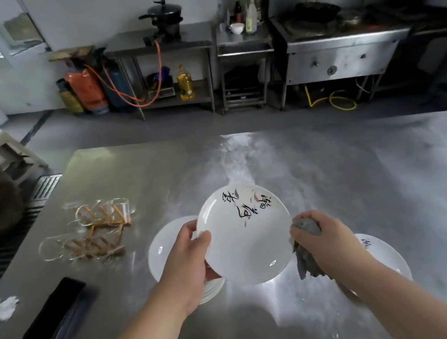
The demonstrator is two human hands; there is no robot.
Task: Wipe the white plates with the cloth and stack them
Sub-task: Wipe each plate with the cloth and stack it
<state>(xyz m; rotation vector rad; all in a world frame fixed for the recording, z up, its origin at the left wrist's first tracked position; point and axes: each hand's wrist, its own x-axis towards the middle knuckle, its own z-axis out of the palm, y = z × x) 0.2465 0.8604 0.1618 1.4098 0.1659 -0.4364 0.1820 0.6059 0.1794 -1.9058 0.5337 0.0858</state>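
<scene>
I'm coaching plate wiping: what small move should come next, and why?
Probably slide the cloth onto the face of the held plate: the left hand grips its left rim, while the right hand holds the cloth bunched at the right edge, leaving the face uncovered.

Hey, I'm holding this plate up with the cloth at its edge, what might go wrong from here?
1. Your left hand grips the painted plate only at its left rim, above the table; pressure from the cloth in your right hand may tip it loose.
2. If it drops, it likely hits the stack of plates below.
3. Your right forearm passes just over the plate on the right and may knock it.
</scene>
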